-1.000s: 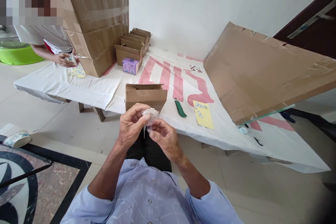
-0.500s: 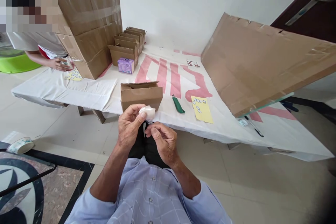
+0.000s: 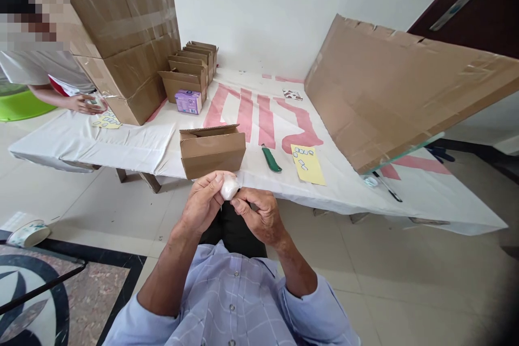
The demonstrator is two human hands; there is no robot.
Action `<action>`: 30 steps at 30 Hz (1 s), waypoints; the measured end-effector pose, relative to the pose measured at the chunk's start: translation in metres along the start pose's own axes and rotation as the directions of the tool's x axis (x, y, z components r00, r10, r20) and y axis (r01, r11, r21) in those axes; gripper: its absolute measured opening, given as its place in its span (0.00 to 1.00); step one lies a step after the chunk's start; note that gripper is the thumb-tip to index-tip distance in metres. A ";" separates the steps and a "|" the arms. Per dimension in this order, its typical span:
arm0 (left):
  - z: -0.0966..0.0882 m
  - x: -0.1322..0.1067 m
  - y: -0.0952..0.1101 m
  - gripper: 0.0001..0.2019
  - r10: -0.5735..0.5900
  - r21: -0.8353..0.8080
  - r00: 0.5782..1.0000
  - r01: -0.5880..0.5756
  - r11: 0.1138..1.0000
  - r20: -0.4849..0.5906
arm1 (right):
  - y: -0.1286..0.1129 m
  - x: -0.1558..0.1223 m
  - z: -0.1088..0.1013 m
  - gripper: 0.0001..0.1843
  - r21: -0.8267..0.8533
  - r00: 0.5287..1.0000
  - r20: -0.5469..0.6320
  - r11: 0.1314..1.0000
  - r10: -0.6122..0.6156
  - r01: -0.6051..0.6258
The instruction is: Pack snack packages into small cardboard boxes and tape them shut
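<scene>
In my left hand (image 3: 203, 200) is a small, rounded white bundle (image 3: 230, 188) with a shiny, film-like surface. Thumb and fingers are closed around its left side. My right hand (image 3: 259, 213) is pinched at the bundle's right edge, where a small dark spot shows by the fingertips; what they grip is too small to make out. Just beyond the hands stands an open cardboard box (image 3: 213, 151) at the table's front edge. To its right lie a green utility knife (image 3: 271, 159) and a yellow sheet (image 3: 308, 167) with small outlined shapes.
A covered table (image 3: 227, 73) spans the front. Stacked large cartons (image 3: 125, 54), a row of small open boxes (image 3: 184, 84) and a purple pack (image 3: 188, 101) stand left. A cardboard panel (image 3: 397, 86) leans right, near a dark pen-like tool (image 3: 388, 186). Another person's hand (image 3: 83, 104) is far left.
My right hand has come up against the bundle's right side, and the bundle has turned in my left fingers. The whole view has shifted slightly.
</scene>
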State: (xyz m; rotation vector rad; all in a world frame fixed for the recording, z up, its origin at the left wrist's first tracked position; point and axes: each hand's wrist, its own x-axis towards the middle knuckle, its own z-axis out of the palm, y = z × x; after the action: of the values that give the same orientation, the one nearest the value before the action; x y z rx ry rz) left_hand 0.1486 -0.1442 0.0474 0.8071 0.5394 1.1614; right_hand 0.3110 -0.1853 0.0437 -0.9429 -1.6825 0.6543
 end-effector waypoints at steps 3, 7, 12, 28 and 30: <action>0.001 -0.001 0.000 0.21 -0.085 0.045 0.995 0.082 0.996 0.055 | -0.001 0.003 -0.008 0.20 0.004 0.998 0.055 1.000 0.015 -0.016; 0.006 0.000 0.001 0.23 -0.109 0.084 0.986 0.099 0.991 0.125 | -0.001 0.002 -0.007 0.17 -0.018 0.997 -0.059 0.999 0.045 -0.046; 0.010 0.004 0.000 0.22 -0.133 0.143 0.987 0.119 0.983 0.092 | 0.003 -0.006 0.005 0.15 -0.103 0.964 -0.265 0.993 0.027 -0.056; -0.005 0.016 -0.037 0.26 0.001 0.400 0.992 -0.053 0.915 0.129 | 0.037 -0.010 -0.015 0.32 0.344 0.878 -0.177 0.864 0.445 -0.368; -0.006 0.015 -0.037 0.24 0.032 0.499 0.992 -0.089 0.862 0.121 | 0.037 -0.011 -0.015 0.32 0.349 0.868 -0.153 0.847 0.473 -0.400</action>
State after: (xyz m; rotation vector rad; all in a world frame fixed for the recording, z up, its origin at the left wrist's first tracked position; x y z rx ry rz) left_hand 0.1707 -0.1345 0.0153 1.3402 0.7462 1.0349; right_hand 0.3365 -0.1747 0.0125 -1.1391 -1.1135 1.0364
